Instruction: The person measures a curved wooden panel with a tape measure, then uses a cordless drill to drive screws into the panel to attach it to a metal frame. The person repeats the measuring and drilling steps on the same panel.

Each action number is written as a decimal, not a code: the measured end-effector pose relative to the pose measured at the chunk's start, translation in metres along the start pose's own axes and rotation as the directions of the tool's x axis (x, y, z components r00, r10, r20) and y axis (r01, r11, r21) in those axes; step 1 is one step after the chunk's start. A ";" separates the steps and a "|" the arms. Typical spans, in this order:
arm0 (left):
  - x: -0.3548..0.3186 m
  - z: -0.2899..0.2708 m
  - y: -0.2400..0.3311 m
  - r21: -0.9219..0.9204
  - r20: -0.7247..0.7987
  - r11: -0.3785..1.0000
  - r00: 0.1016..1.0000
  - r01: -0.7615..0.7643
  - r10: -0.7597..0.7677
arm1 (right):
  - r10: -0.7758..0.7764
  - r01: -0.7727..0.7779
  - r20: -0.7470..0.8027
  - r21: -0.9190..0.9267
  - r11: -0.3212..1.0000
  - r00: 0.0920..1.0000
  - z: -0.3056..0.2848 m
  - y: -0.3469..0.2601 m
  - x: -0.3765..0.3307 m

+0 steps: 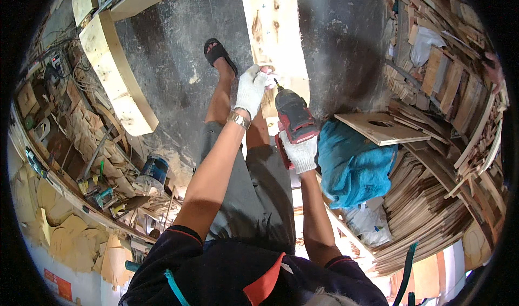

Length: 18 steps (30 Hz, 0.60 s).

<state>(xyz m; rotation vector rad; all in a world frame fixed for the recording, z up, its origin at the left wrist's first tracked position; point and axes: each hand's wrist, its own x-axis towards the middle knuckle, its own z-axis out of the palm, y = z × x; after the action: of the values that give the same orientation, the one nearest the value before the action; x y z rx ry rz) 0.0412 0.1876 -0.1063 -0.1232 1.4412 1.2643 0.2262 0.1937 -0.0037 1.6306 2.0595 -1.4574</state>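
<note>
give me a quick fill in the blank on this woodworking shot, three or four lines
1. The right hand grips a red and black cordless ____.
2. The left hand steadies a pale wooden ____ at the tool's tip.
3. Both hands wear ____ work gloves.
4. Right of the drill lies a crumpled ____ cloth.

Missing words: drill; board; white; blue

drill bit tip [275, 82] hidden behind left-hand fingers [259, 77], plank [270, 19] cut off at top

Woodworking workshop, stacked offcuts [432, 208], tool-strewn bench [81, 170]
</note>
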 end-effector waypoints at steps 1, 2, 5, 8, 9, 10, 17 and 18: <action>-0.001 0.003 -0.001 -0.199 0.054 0.978 0.997 0.063 -0.053 | 0.025 -0.025 0.043 0.012 1.000 0.999 0.001 0.001 0.000; -0.002 0.006 0.000 -0.399 0.146 0.909 0.987 0.122 -0.068 | 0.052 -0.055 0.083 0.030 0.998 0.995 0.002 0.001 -0.001; -0.008 0.008 0.001 -0.473 0.248 0.850 0.961 0.232 -0.124 | 0.076 -0.093 0.087 0.210 0.973 0.993 0.004 0.006 -0.005; -0.013 0.007 0.003 -0.509 0.295 0.818 0.947 0.268 -0.126 | 0.222 -0.270 0.159 0.441 0.856 0.962 0.010 0.017 -0.009; -0.014 0.007 0.002 -0.514 0.309 0.812 0.943 0.275 -0.124 | 0.188 -0.220 0.136 0.281 0.934 0.973 0.011 0.022 -0.010; -0.015 0.006 0.002 -0.518 0.310 0.804 0.940 0.293 -0.143 | 0.145 -0.160 0.100 0.163 0.974 0.984 0.014 0.027 -0.011; -0.016 0.001 -0.004 -0.518 0.343 0.793 0.927 0.320 -0.151 | 0.062 -0.061 0.046 -0.031 0.998 0.997 0.026 0.047 -0.015; -0.016 0.000 -0.003 -0.510 0.355 0.794 0.922 0.330 -0.154 | 0.045 -0.042 0.040 -0.076 0.996 0.998 0.026 0.048 -0.015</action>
<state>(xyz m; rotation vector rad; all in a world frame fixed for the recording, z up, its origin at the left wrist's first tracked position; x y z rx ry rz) 0.0488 0.1771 -0.0960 -0.4849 0.7275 1.3876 0.2597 0.1617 -0.0357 1.5932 2.0180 -1.3711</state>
